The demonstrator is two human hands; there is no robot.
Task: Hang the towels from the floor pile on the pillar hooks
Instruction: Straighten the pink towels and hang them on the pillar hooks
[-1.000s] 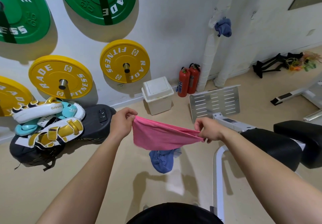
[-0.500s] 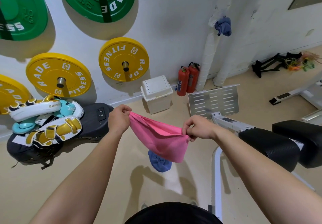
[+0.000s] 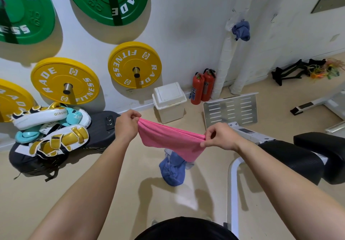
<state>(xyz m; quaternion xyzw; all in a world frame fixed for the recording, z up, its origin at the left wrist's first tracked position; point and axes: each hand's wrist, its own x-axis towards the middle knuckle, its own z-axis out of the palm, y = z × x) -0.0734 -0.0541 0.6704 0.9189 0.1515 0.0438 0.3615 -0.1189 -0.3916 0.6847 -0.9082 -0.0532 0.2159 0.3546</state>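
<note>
A pink towel [image 3: 171,140] hangs stretched between my two hands above the floor. My left hand [image 3: 127,124] pinches its left corner and my right hand [image 3: 220,137] pinches its right corner. Below it a blue towel [image 3: 172,170] lies crumpled on the beige floor, partly hidden by the pink one. Farther off, another blue towel [image 3: 240,30] hangs high on the white wrapped pillar [image 3: 225,68]. A small hook [image 3: 273,18] shows on the wall to the right of that pillar.
Yellow and green weight plates [image 3: 134,65] hang on the wall. A white bin [image 3: 169,101], two red fire extinguishers [image 3: 202,86] and a slotted metal plate [image 3: 230,109] stand near the pillar. Boxing pads [image 3: 50,127] lie left; a black padded bench [image 3: 298,157] is right.
My hands have drawn apart again, pulling the pink towel's top edge taut after it sagged half a second ago. The view has shifted slightly.
</note>
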